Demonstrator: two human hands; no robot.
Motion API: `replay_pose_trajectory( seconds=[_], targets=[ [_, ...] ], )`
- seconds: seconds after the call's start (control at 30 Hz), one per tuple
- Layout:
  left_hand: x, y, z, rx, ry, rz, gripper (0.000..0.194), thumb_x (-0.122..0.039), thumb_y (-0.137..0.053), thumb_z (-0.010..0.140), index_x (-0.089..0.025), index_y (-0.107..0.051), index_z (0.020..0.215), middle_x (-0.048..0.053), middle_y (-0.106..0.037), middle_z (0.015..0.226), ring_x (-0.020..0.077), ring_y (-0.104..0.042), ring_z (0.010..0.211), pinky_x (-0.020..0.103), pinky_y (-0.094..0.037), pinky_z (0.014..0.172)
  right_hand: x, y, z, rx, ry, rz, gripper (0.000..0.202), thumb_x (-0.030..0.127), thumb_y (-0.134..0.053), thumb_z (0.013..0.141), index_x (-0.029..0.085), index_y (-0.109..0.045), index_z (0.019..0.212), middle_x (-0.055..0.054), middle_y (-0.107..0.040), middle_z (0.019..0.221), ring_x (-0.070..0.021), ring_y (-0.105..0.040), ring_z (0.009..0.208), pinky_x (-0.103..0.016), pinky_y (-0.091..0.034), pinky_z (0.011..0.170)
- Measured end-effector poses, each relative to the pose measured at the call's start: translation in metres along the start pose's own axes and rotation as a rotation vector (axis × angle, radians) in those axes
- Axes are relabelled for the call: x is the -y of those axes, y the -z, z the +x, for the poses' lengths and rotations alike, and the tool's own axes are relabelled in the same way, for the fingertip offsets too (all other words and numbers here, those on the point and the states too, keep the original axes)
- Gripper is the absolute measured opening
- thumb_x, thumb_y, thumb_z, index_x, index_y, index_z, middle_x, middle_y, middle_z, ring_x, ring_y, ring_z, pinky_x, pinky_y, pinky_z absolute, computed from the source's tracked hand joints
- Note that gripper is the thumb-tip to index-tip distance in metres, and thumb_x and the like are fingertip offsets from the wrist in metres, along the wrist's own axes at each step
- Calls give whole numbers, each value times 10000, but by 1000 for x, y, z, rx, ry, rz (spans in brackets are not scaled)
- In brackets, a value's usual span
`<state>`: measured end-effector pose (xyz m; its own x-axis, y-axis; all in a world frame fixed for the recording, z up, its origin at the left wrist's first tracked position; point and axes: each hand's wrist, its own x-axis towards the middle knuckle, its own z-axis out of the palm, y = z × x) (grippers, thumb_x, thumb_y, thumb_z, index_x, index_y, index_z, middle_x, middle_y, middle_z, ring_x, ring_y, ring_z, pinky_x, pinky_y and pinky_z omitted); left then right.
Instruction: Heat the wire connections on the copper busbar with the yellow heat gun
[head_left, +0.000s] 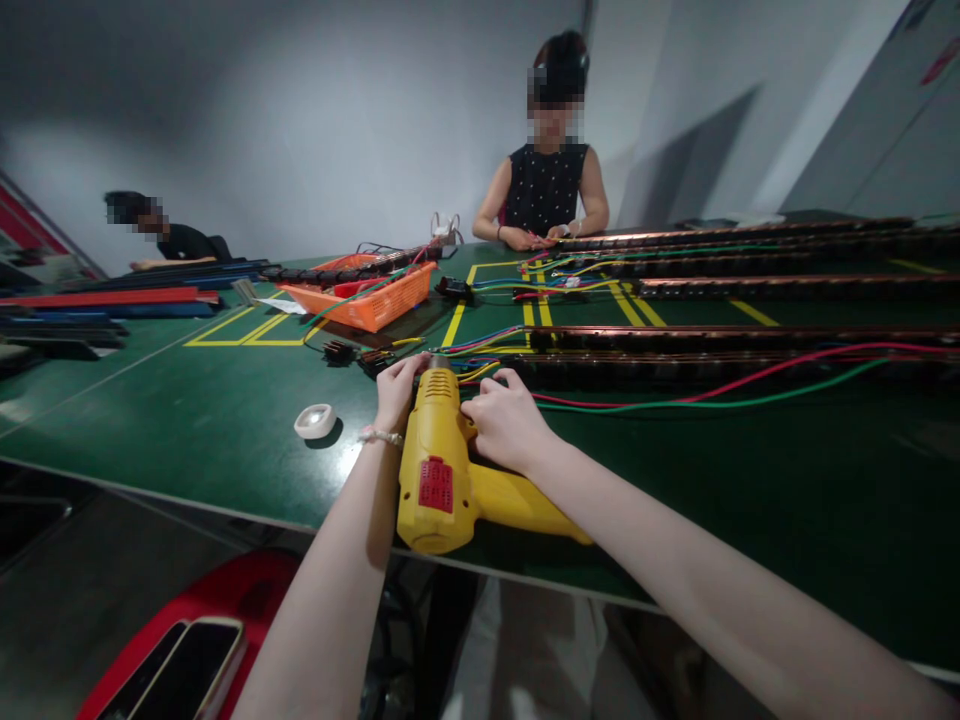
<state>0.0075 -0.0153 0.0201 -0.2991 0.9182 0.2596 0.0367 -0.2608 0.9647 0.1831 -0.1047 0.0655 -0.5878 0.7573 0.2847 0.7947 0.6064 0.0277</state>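
Observation:
A yellow heat gun (435, 460) lies on the green table between my forearms, its nozzle pointing away from me and its handle toward the right. Left of the nozzle, my left hand (400, 388) has its fingers pressed together near the ends of thin wires; what they hold is too small to name. My right hand (504, 418) is curled just right of the gun's front, with its fingers bent beside the coloured wires (480, 371). The gun partly hides its fingertips. Long dark bars with copper edges (637, 372) run rightward from these wires.
An orange basket (379, 303) with parts stands beyond my left hand. A white round object (315, 421) lies at left. Across the table sits a person (549, 190); another (184, 243) is far left. Phones (187, 670) rest on a red stool (255, 590).

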Motion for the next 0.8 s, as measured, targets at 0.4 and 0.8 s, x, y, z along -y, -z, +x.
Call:
replay_pose_trajectory(
  seconds=[0.4,0.8],
  targets=[
    [10,-3,2,10,-85,28,255,-309,-652,677,-122,-730,832,73,-718,802,179,-641,796,292,-503,761,-20,-2,-13,32,-33,-40,177,165,-538,645,169,-676,756,-66,-667,740,-191,-541,847,-361,-208,932],
    [13,-4,4,-29,-91,-41,243,-318,-612,678,-114,-699,778,58,-700,729,153,-626,715,269,-484,712,-40,6,-32,21,-117,-110,188,159,-513,657,166,-675,753,-64,-646,743,-179,-539,805,-357,-208,940]
  ],
)
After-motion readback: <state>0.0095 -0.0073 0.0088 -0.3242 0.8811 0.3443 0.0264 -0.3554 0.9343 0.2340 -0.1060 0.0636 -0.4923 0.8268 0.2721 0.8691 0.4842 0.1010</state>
